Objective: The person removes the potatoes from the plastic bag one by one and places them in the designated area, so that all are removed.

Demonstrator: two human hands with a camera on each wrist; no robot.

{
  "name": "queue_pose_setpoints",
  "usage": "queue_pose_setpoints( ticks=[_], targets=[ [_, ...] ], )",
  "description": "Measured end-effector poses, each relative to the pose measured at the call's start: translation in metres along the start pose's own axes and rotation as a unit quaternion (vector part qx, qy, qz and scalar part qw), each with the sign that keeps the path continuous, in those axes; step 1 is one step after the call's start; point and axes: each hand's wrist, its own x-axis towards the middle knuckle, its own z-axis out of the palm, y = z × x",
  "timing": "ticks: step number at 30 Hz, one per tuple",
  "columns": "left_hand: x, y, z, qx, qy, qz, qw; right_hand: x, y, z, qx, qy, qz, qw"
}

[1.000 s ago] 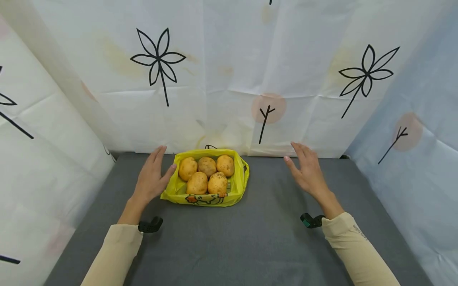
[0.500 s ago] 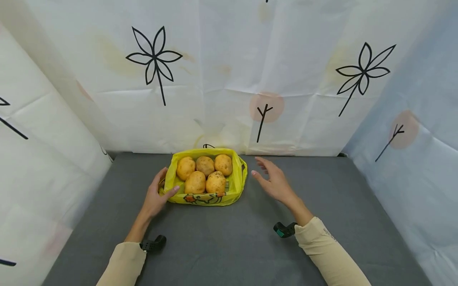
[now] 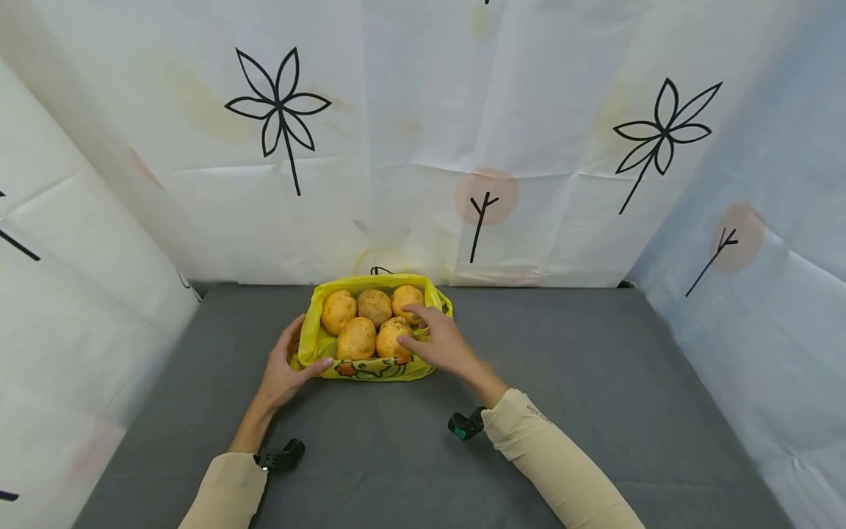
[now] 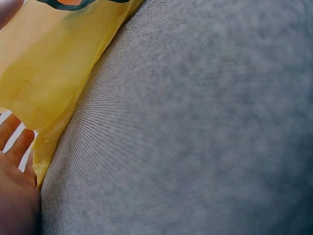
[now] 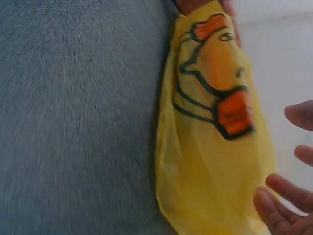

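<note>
In the head view, a yellow bag (image 3: 370, 369) of five potatoes (image 3: 357, 338) sits on the grey desk (image 3: 396, 455) near the printed curtain (image 3: 396, 220). The left hand (image 3: 283, 371) rests against the bag's left end, thumb along the front; the right hand (image 3: 444, 344) is over its right end, contact unclear. In the left wrist view, straight, parted fingers (image 4: 18, 147) lie beside the bag's corner. In the right wrist view, loosely bent, spread fingers stand by the bag's printed wall.
</note>
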Motion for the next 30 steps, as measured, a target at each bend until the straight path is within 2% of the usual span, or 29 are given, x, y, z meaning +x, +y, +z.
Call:
queue_pose_setpoints(
  ticks=[5, 9, 12, 18, 22, 30],
  targets=[
    [-0.001, 0.006, 0.000, 0.007, -0.003, -0.007, 0.9999, 0.009, -0.002, 0.018, -0.031, -0.023, 0.026, 0.9989],
    [-0.002, 0.021, -0.001, 0.013, -0.008, -0.013, 0.9998, 0.014, -0.003, 0.027, -0.048, -0.016, 0.034, 0.9982],
    [-0.001, 0.025, -0.001, 0.011, -0.011, -0.015, 0.9998, 0.016, -0.002, 0.031, -0.064, -0.005, 0.040, 0.9971],
    [0.005, 0.006, -0.001, 0.016, -0.008, -0.013, 0.9998, 0.018, -0.002, 0.033, -0.052, 0.004, 0.055, 0.9971],
    [0.004, -0.001, -0.001, 0.013, -0.009, -0.006, 0.9999, 0.016, -0.005, 0.030, -0.031, 0.017, 0.062, 0.9974],
    [0.000, -0.005, 0.000, 0.010, -0.010, -0.005, 0.9999, 0.013, -0.011, 0.000, 0.021, 0.052, 0.043, 0.9975]
  ],
)
